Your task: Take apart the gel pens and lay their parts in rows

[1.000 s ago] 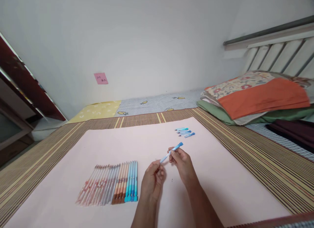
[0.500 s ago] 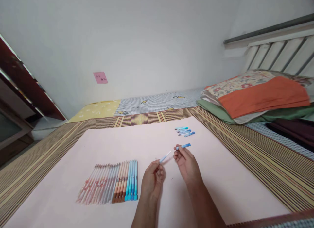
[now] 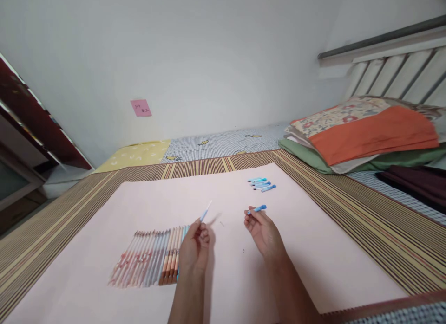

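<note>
Slim light-blue plastic pen body [image 3: 205,213]: held tip-up above the pale pink paper sheet [image 3: 313,259], with the left hand [image 3: 195,245] grip clamped on its lower end. Short blue plastic pen cap [image 3: 258,208]: pinched in the right hand [image 3: 263,231] grip, well apart from the body. A flat row of pink, brown and blue pens [image 3: 153,263] lies beside the left hand. A small cluster of blue pen parts [image 3: 262,184] lies beyond the right hand. A striped woven mat [image 3: 365,222] lies under the sheet.
</note>
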The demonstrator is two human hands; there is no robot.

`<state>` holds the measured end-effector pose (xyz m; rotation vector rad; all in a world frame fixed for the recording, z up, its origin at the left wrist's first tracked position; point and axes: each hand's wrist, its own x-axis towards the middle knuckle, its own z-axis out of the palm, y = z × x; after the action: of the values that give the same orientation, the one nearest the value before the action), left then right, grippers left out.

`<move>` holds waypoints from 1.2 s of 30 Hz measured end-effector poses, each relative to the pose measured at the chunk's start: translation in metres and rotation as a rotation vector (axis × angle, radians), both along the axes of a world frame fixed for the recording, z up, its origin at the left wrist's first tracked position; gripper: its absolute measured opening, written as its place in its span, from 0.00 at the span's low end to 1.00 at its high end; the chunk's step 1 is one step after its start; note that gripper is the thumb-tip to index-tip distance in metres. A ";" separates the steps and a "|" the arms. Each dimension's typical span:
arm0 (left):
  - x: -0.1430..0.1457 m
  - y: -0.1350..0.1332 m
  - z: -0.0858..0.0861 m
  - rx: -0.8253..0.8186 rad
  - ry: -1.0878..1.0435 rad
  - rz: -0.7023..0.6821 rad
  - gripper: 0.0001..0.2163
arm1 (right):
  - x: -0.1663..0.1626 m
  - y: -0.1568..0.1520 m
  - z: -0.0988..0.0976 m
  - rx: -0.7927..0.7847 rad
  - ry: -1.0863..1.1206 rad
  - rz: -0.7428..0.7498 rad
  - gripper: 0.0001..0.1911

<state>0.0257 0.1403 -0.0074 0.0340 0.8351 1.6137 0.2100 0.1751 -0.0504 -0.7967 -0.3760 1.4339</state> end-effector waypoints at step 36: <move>0.040 -0.007 -0.017 0.010 0.127 -0.264 0.08 | -0.018 -0.009 0.013 0.084 -0.198 0.172 0.23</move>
<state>0.0655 0.1334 -0.0249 0.2462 0.8808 1.3771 0.1917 0.1660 -0.0378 -0.8567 -0.6650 1.4920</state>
